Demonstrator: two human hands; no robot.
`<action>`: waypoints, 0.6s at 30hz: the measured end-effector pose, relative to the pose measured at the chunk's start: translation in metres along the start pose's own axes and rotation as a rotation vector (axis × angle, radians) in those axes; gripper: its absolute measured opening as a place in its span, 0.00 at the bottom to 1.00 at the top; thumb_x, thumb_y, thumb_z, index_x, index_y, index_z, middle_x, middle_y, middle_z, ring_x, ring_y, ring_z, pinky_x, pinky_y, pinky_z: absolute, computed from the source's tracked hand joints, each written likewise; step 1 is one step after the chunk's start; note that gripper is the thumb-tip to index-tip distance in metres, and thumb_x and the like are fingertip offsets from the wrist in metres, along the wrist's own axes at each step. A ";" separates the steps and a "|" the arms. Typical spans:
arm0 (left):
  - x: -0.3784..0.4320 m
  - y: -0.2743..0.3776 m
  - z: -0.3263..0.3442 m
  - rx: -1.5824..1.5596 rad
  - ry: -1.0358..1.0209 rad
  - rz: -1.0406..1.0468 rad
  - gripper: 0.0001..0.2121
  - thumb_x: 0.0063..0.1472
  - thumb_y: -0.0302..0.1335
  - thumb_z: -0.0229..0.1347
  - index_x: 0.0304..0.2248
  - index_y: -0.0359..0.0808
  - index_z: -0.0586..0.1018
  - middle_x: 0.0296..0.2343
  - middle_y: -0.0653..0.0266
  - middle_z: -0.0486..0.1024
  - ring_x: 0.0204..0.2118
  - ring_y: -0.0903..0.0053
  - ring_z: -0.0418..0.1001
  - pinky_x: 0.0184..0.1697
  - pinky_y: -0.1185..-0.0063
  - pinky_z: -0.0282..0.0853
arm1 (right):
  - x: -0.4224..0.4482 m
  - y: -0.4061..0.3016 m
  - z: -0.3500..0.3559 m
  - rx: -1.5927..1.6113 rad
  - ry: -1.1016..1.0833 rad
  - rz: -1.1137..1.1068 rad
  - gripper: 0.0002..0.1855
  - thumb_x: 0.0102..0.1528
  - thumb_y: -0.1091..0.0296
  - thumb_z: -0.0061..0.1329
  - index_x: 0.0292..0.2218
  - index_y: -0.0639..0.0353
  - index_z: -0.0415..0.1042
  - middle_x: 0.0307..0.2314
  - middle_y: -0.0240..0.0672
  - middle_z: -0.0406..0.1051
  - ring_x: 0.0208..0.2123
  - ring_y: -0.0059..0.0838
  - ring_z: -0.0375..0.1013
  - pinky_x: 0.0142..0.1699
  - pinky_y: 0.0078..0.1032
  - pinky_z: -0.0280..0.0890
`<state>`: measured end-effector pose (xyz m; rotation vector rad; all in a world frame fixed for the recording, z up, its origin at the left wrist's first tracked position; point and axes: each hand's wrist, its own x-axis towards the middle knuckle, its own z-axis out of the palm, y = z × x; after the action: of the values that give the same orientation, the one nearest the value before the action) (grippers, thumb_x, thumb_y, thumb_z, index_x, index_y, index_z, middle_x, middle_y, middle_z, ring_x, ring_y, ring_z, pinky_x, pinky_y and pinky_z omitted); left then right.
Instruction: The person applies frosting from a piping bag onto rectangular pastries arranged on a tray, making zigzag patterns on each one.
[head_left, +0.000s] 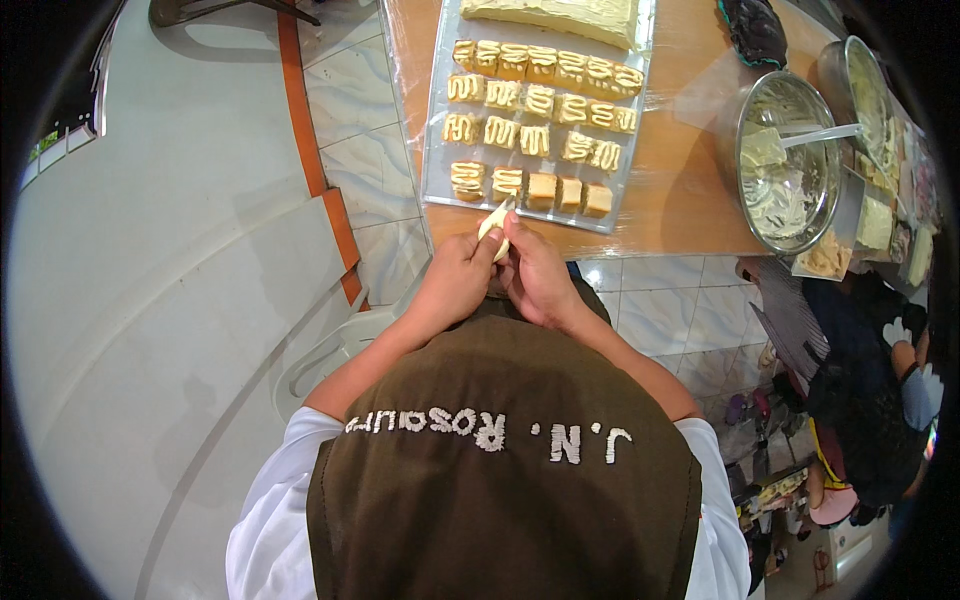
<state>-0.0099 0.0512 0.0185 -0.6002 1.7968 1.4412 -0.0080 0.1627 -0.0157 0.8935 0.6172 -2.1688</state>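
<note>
Between my left hand (459, 276) and my right hand (541, 274) is a small piping bag (493, 225) filled with pale cream; both hands squeeze it. Its metal tip touches or nearly touches an iced cake piece (508, 182) in the nearest row. Left of that piece stands another with zigzag icing (468, 181). To its right are three plain cake pieces, the closest being a bare-topped one (541, 190). All sit on a metal tray (517, 213), with several further rows of iced pieces (540, 99) behind. A larger cream-covered cake slab (555, 19) lies at the tray's far end.
A steel bowl (787, 217) smeared with cream, holding a white-handled spatula (821, 135), stands right on the wooden table (675, 225). Behind it is a second bowl (855, 97). A dark mitt-like cloth item (754, 34) lies nearby. Other people (862, 375) are at the right.
</note>
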 end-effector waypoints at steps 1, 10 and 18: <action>0.000 0.000 0.001 0.007 0.002 -0.002 0.15 0.61 0.34 0.41 0.25 0.30 0.71 0.17 0.73 0.64 0.18 0.88 0.56 0.20 0.86 0.53 | 0.001 0.000 -0.002 -0.007 -0.007 -0.007 0.16 0.59 0.58 0.29 0.30 0.60 0.63 0.21 0.26 0.58 0.23 0.17 0.55 0.29 0.18 0.56; 0.002 0.000 0.004 -0.015 -0.007 -0.008 0.14 0.61 0.33 0.42 0.26 0.29 0.71 0.18 0.73 0.66 0.18 0.89 0.57 0.21 0.87 0.55 | -0.002 -0.003 -0.003 -0.005 -0.008 0.012 0.16 0.59 0.58 0.29 0.30 0.59 0.63 0.21 0.26 0.58 0.22 0.17 0.54 0.29 0.17 0.55; 0.001 0.000 0.005 -0.077 0.004 0.015 0.14 0.61 0.32 0.42 0.27 0.29 0.71 0.18 0.72 0.66 0.19 0.89 0.58 0.21 0.87 0.55 | 0.001 0.002 -0.005 0.006 0.016 0.006 0.15 0.59 0.59 0.29 0.30 0.59 0.63 0.20 0.25 0.58 0.22 0.16 0.54 0.28 0.16 0.55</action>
<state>-0.0089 0.0564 0.0172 -0.6294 1.7589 1.5262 -0.0050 0.1645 -0.0204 0.9159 0.6152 -2.1615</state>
